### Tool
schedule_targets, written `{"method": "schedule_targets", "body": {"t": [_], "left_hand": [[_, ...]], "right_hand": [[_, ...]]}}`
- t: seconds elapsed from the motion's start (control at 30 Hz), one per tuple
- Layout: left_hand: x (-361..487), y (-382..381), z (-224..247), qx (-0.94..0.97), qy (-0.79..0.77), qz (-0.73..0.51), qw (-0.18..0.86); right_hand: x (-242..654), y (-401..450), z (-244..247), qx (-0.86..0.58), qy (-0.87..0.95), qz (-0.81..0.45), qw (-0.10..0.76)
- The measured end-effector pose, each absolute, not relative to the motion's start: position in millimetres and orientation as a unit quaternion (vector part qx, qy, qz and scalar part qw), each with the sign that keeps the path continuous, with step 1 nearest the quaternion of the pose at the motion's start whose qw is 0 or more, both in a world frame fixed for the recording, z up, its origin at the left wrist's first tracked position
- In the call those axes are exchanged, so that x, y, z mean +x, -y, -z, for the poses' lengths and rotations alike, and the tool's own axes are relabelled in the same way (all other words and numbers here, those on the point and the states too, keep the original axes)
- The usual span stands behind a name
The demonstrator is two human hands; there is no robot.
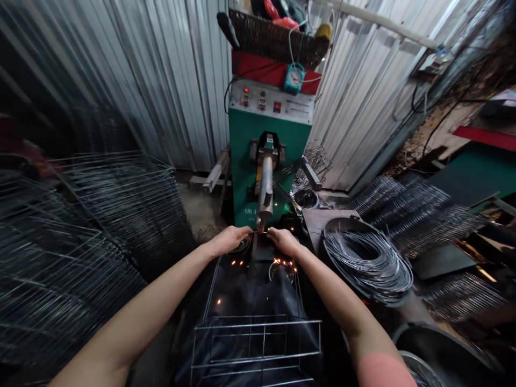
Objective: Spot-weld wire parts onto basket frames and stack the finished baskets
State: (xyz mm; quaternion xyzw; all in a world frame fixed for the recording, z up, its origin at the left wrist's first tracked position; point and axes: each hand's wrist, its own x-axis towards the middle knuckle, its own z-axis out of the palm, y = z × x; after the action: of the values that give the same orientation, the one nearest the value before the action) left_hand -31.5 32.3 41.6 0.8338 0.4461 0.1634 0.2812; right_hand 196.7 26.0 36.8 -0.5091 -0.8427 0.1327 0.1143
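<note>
A green machine (245,134) stands ahead, its metal arm (265,188) reaching toward me. At the tip of that arm, my left hand (231,239) and my right hand (284,241) pinch a thin wire piece (258,232) from either side. Its middle lies at the electrode tips. Orange sparks fly below and beside my hands. Nearer to me, a wire frame (264,324) made of thin rods rests over my dark apron (242,295). Where its far end meets the machine is too dark to make out.
Stacked wire grids (121,199) fill the left side. On the right are a coil of wire rings (366,260) in a round container, more stacked wire parts (411,204) and a dark basin (439,349). A wicker basket (278,40) sits on the machine's top.
</note>
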Motion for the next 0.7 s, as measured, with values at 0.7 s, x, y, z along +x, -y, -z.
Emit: {"method": "schedule_targets", "body": {"t": [0.7], "left_hand": [[-30, -29, -52, 0.792, -0.479, -0.129, 0.356]], "right_hand": [[243, 9, -39, -0.545, 0.672, -0.392, 0.311]]}}
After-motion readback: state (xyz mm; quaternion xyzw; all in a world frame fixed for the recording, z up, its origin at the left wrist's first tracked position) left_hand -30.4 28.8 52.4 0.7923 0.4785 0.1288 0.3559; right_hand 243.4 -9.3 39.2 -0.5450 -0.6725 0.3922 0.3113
